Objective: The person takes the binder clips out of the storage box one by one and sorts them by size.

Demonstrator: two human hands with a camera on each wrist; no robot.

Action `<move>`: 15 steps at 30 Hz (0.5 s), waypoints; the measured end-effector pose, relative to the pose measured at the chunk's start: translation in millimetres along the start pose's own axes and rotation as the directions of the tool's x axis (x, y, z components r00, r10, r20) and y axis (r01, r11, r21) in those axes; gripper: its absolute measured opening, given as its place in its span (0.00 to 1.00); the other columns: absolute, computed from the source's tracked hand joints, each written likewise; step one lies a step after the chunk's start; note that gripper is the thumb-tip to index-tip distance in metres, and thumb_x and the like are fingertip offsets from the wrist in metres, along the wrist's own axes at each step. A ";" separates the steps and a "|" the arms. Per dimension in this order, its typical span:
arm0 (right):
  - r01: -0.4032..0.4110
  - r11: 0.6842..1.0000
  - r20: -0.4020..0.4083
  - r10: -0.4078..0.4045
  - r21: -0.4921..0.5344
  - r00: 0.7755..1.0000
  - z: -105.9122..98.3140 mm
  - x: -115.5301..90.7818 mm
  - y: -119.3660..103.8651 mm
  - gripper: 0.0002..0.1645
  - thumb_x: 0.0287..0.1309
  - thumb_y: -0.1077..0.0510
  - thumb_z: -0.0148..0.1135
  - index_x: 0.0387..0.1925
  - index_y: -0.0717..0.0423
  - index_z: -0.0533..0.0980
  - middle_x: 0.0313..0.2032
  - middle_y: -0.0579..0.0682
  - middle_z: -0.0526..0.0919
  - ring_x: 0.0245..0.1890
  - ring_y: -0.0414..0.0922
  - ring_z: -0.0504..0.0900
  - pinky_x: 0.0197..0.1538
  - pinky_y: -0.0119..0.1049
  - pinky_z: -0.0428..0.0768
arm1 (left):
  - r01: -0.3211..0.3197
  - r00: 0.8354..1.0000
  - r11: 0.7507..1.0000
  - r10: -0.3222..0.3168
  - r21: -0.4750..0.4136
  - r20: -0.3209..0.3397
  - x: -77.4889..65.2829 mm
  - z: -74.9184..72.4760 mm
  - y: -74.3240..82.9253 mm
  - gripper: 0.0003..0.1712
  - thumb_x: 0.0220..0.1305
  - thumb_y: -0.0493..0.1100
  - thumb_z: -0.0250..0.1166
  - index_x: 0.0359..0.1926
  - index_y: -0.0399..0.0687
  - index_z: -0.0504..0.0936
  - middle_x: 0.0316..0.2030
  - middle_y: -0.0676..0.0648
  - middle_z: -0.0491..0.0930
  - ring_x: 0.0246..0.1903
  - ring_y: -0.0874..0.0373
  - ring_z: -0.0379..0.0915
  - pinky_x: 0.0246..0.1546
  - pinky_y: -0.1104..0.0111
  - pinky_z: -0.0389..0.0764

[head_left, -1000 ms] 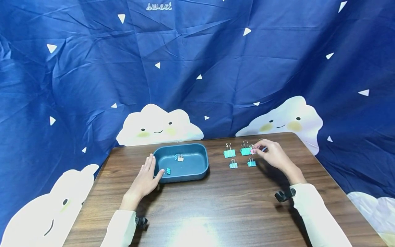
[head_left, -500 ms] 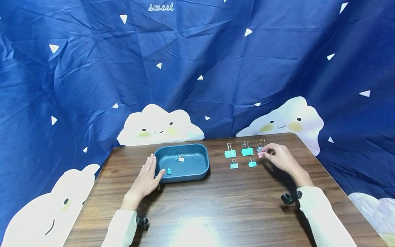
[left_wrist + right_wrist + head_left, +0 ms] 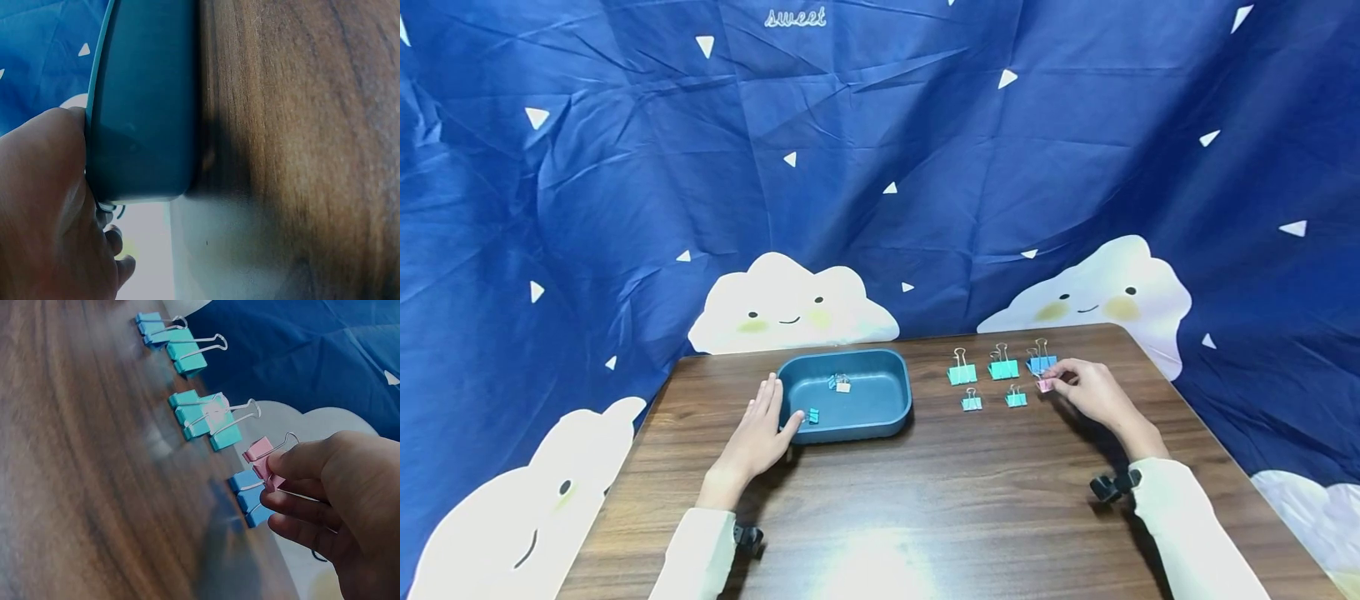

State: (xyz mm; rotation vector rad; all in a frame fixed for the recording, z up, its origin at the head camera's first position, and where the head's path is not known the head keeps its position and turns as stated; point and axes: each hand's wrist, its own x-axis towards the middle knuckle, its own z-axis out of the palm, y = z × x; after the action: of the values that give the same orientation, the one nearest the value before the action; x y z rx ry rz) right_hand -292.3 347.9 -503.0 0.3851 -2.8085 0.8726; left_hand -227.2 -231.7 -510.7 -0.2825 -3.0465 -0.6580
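My right hand point(image 3: 1054, 383) pinches a small pink binder clip point(image 3: 1045, 385) just above the wooden table point(image 3: 925, 500), in front of a blue clip point(image 3: 1041, 365). In the right wrist view the pink clip point(image 3: 261, 457) is held between thumb and fingers over the blue clip point(image 3: 249, 499). Two large teal clips point(image 3: 962, 372) point(image 3: 1003, 367) and two small teal ones point(image 3: 971, 403) point(image 3: 1016, 398) lie in rows to the left. My left hand point(image 3: 762, 421) rests with straight fingers against the left side of a dark blue tray point(image 3: 857, 429).
The tray holds a small teal clip point(image 3: 812, 415) and a couple more clips point(image 3: 839, 383) near its back. A blue cloth with clouds point(image 3: 880, 167) hangs behind and around the table. The tray wall point(image 3: 147, 106) fills the left wrist view.
My right hand has carried the pink clip to the right and a little nearer, from beside a large teal clip to just in front of the blue clip. The left hand has stayed put.
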 end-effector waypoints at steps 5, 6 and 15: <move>-0.005 1.000 -0.002 0.005 0.005 1.000 3.6 -3.2 7.9 0.04 0.66 0.62 0.73 0.42 0.58 0.88 0.41 0.57 0.92 0.35 0.44 0.87 0.40 0.38 0.83 | 0.009 1.000 1.000 -0.009 0.005 0.010 0.4 0.5 -0.5 0.49 0.84 0.60 0.50 0.84 0.30 0.43 0.85 0.32 0.39 0.85 0.36 0.35 0.84 0.39 0.48; -0.006 1.000 -0.006 0.006 0.003 1.000 4.8 -3.8 9.6 0.05 0.65 0.63 0.72 0.42 0.58 0.88 0.41 0.58 0.92 0.36 0.46 0.87 0.42 0.40 0.84 | 0.009 1.000 1.000 -0.010 0.007 0.011 0.4 0.7 -0.9 0.49 0.84 0.61 0.50 0.84 0.30 0.43 0.85 0.32 0.39 0.85 0.36 0.35 0.84 0.39 0.48; -0.022 1.000 -0.009 0.022 -0.016 1.000 12.1 -7.6 23.5 0.07 0.66 0.62 0.72 0.42 0.62 0.87 0.46 0.64 0.89 0.53 0.66 0.85 0.60 0.66 0.79 | 0.009 1.000 1.000 -0.009 0.004 0.015 0.4 0.6 -0.9 0.49 0.84 0.62 0.49 0.84 0.31 0.43 0.86 0.32 0.39 0.86 0.37 0.34 0.84 0.40 0.48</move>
State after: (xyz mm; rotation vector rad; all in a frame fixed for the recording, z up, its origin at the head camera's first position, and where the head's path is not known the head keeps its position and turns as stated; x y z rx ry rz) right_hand -293.1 361.1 -527.2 0.3484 -2.8153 0.8528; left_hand -227.7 -232.2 -511.6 -0.2749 -3.0644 -0.6531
